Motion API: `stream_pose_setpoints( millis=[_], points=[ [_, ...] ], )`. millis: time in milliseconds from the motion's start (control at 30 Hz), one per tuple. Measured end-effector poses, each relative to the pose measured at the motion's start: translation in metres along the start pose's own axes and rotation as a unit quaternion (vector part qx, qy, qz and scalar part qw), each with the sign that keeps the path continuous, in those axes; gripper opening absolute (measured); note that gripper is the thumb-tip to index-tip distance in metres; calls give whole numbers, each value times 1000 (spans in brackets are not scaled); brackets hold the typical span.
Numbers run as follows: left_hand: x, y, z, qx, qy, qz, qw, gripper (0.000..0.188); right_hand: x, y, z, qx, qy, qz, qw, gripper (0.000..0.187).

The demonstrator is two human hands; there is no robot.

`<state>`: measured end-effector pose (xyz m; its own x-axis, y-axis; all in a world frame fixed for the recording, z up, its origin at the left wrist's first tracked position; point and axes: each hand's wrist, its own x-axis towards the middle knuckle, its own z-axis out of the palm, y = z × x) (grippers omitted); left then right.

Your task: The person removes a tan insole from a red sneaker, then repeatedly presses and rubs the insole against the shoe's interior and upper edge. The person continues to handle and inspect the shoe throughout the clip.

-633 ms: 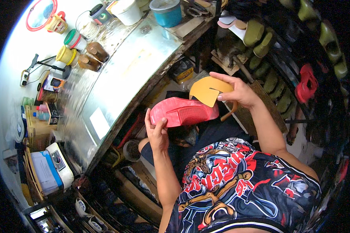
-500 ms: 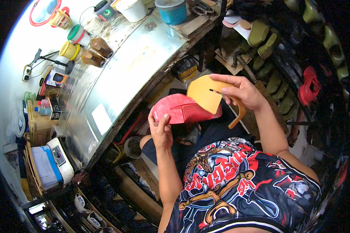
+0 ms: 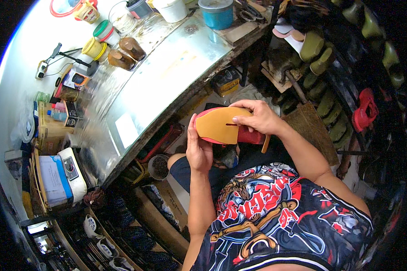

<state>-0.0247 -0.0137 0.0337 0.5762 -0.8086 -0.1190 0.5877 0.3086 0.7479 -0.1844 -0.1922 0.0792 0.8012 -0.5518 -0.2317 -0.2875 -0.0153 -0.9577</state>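
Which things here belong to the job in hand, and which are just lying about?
In the job:
- red shoe last, held in left hand
- tan shoe-upper piece, held over it by right hand

Lying about:
- blue tub
- yellow tub
- white sheet on the bench
- green shoe lasts

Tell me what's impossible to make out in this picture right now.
- Red shoe form, head view: much of its facing side is hidden by the yellow sheet and right hand.
- Mirror, head view: cut off by the top edge.
- Small tub beside the knee, head view: contents too dark and small.
- Green shapes at upper right, head view: blurred.
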Motion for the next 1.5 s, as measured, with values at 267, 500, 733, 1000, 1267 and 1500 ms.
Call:
stream_pose_setpoints(
  millis=[267, 500, 733, 1000, 1267, 1500],
  points=[
    [-7, 2, 6, 6, -6, -15, 1000, 61, -8, -9, 3, -12, 31, 8, 999, 40],
    [-14, 5, 14, 39, 1, -4, 999, 59, -21, -1, 5, -18, 48, -1, 999, 44],
    [-23, 8, 28, 87, -19, -10, 996, 67, -39, 8, -6, 39, 36, 31, 998, 48],
    [-26, 13, 42, 123, -40, -25, 991, 73, -52, 15, -18, 80, 22, 55, 995, 53],
    [-27, 6, 52, 152, -61, -20, 986, 75, -58, 25, -27, 100, 27, 63, 993, 57],
    [-26, -5, 74, 152, -107, 4, 982, 65, -69, 33, -43, 132, 45, 58, 989, 57]
  ],
)
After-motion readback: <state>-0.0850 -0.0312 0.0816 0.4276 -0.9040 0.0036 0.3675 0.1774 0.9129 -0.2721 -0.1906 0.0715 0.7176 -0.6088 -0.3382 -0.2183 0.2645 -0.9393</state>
